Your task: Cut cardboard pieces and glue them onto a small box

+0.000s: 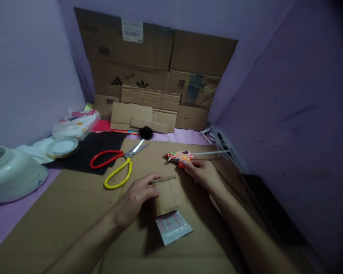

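Note:
My left hand [138, 198] is closed on a small folded piece of cardboard [169, 197], thumb on its face and fingers along its top edge. From beneath its near edge sticks out a white packet [175, 227] with red print. My right hand [204, 173] grips a glue gun [179, 156] with a colourful flowered pattern. A long pale glue stick [211, 153] runs out of its back to the right, and its nozzle points left. The gun is just beyond the cardboard piece, apart from it.
Scissors [127, 156] with one red and one yellow handle lie open on the cardboard sheet [74, 205]. Black yarn [146, 132] sits behind them. A white pot [14, 175] and a round lid [62, 146] stand at left. Cardboard panels [148, 49] lean against the purple wall.

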Demonstrator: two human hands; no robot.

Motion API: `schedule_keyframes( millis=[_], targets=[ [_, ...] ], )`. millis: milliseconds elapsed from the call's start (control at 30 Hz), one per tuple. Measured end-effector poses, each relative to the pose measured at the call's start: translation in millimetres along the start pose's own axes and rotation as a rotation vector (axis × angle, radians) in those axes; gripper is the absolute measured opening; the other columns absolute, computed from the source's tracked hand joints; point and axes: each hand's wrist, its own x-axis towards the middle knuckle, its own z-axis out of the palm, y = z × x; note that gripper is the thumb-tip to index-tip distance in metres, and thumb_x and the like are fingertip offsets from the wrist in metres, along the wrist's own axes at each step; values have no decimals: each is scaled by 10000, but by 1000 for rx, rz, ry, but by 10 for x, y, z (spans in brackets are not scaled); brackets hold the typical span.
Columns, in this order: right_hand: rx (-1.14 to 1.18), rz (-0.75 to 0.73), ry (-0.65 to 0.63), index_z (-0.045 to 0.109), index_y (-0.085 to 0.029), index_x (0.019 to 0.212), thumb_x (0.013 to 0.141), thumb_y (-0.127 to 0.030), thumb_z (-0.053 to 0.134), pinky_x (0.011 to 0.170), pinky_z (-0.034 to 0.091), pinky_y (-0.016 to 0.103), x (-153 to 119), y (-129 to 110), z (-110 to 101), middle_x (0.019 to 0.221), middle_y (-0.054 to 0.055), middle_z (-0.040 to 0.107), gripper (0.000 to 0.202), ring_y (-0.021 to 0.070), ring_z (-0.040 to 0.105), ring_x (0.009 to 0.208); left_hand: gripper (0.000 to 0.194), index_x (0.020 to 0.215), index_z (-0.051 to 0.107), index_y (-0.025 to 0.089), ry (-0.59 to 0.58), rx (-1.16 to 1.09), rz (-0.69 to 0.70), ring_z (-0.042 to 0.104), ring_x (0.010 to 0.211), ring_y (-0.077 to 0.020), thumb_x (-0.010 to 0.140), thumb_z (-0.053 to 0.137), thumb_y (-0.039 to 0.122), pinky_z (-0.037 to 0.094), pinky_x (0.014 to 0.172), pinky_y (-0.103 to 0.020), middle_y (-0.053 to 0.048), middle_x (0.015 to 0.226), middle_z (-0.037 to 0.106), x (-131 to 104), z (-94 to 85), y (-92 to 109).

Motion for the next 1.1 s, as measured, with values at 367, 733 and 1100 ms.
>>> schedule_keyframes(
  millis=[367, 733, 1100],
  targets=[
    [-37, -498, -595, 135, -397, 1442, 689, -274, 764, 1116, 191, 488, -807, 285, -228, 1544, 2, 186, 989, 249, 192, 1398, 297, 1114, 542, 205, 70, 341, 141, 519, 1079, -228, 870, 389, 275, 396, 926, -360, -55, 1127, 592, 0, 81, -34],
    [-196, -589, -637, -36, -344, 1458, 710, -27, 594, 1124, 163, 461, -739, 334, -175, 1564, -20, 1, 1028, 217, 41, 1421, 606, 1281, 483, 311, -31, 557, 304, 316, 1319, -204, 720, 386, 106, 236, 1111, -370, 51, 1417, 403, -69, -166, 27],
    [-53, -760, -390, 330, -438, 1349, 710, -321, 742, 1088, 301, 446, -934, 300, 4, 1555, -36, 75, 770, 298, 152, 1401, 582, 1369, 341, 422, -261, 676, 238, 188, 1392, -231, 850, 443, 181, 198, 1122, -421, 104, 1520, 195, -119, -131, 46]
  ],
)
